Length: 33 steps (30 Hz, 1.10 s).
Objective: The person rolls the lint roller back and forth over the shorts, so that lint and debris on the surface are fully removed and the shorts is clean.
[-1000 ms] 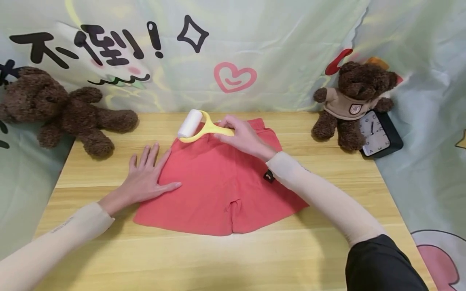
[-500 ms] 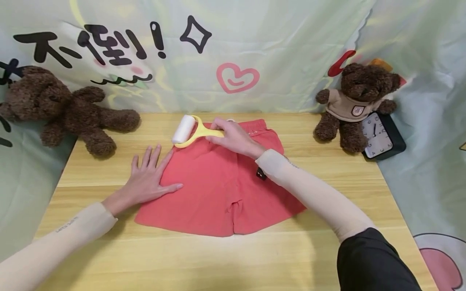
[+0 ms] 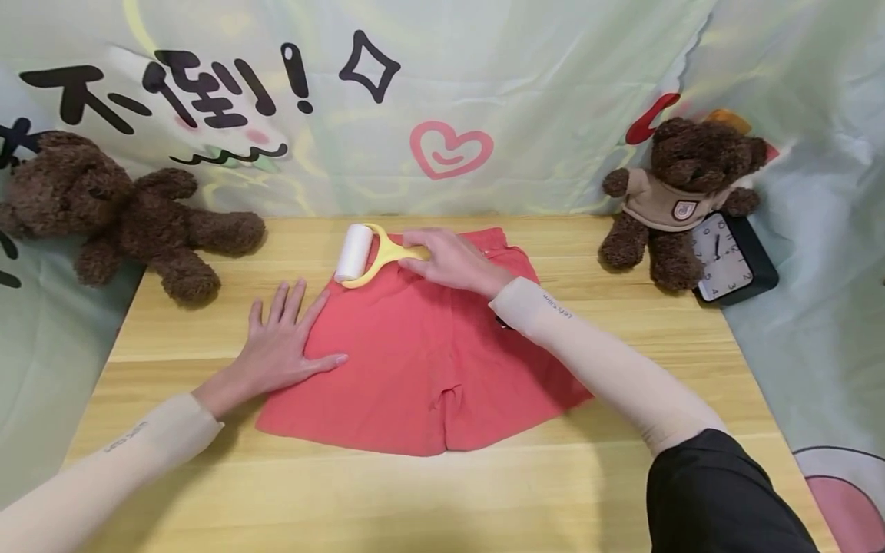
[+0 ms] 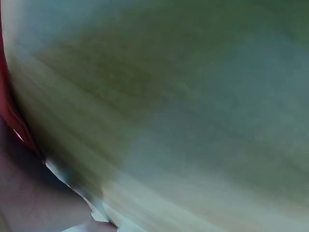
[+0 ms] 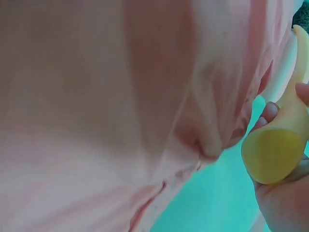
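Note:
A pair of red shorts (image 3: 387,361) lies spread on the wooden table, its waistband at the far side. My right hand (image 3: 452,261) grips the yellow handle of a lint roller (image 3: 354,252), whose white roll lies over the left end of the waistband. In the right wrist view the butt of the handle (image 5: 273,155) shows between fingers and palm, beside the blurred shorts fabric (image 5: 96,121). My left hand (image 3: 280,342) rests flat on the left side of the shorts, fingers spread and thumb reaching onto the cloth.
A brown teddy bear (image 3: 131,215) lies at the back left of the table (image 3: 332,507). At the back right a second bear (image 3: 681,196) in a beige shirt leans against a black clock (image 3: 726,257). A printed curtain (image 3: 539,92) hangs right behind the table.
My right hand has brought the lint roller slightly toward me, and the roll first went left, then back a little to the right. My left hand stays on the shorts.

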Motion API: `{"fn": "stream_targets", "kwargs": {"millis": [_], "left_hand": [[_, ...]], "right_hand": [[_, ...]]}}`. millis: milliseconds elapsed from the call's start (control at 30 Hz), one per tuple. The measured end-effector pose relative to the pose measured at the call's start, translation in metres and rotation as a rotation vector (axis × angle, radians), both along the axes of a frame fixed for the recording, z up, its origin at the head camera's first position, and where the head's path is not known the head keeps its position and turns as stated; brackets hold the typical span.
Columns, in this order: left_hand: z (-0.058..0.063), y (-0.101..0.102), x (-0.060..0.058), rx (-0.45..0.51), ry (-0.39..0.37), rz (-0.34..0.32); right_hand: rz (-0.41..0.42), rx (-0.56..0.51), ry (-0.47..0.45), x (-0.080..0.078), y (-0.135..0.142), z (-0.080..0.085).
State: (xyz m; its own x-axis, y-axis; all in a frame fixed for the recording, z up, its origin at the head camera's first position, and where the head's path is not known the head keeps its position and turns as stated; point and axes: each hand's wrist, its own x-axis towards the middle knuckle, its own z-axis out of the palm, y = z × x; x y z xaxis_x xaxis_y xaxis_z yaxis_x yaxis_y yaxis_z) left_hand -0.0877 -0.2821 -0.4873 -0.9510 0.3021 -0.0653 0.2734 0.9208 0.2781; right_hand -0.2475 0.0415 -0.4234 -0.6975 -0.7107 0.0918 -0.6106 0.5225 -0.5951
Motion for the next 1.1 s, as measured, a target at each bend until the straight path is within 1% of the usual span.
{"fn": "stream_targets", "kwargs": {"millis": [200, 300, 533, 700, 833, 1100], "left_hand": [[0.004, 0.002, 0.001, -0.012, -0.023, 0.001], [0.005, 0.003, 0.001, -0.015, -0.033, 0.002], [0.007, 0.005, 0.002, -0.015, -0.031, 0.005], [0.009, 0.005, 0.002, -0.015, -0.034, 0.009], [0.009, 0.004, 0.002, -0.018, -0.031, 0.009], [0.008, 0.004, 0.002, -0.027, -0.022, 0.003]], "right_hand": [[0.044, 0.04, -0.013, -0.004, 0.016, 0.007], [0.055, 0.052, -0.027, -0.007, 0.027, 0.01], [0.067, 0.065, -0.066, -0.017, 0.05, 0.019], [0.091, 0.071, -0.061, -0.024, 0.067, 0.025], [0.092, 0.089, -0.057, -0.028, 0.082, 0.027], [0.094, 0.101, -0.049, -0.029, 0.109, 0.031]]}}
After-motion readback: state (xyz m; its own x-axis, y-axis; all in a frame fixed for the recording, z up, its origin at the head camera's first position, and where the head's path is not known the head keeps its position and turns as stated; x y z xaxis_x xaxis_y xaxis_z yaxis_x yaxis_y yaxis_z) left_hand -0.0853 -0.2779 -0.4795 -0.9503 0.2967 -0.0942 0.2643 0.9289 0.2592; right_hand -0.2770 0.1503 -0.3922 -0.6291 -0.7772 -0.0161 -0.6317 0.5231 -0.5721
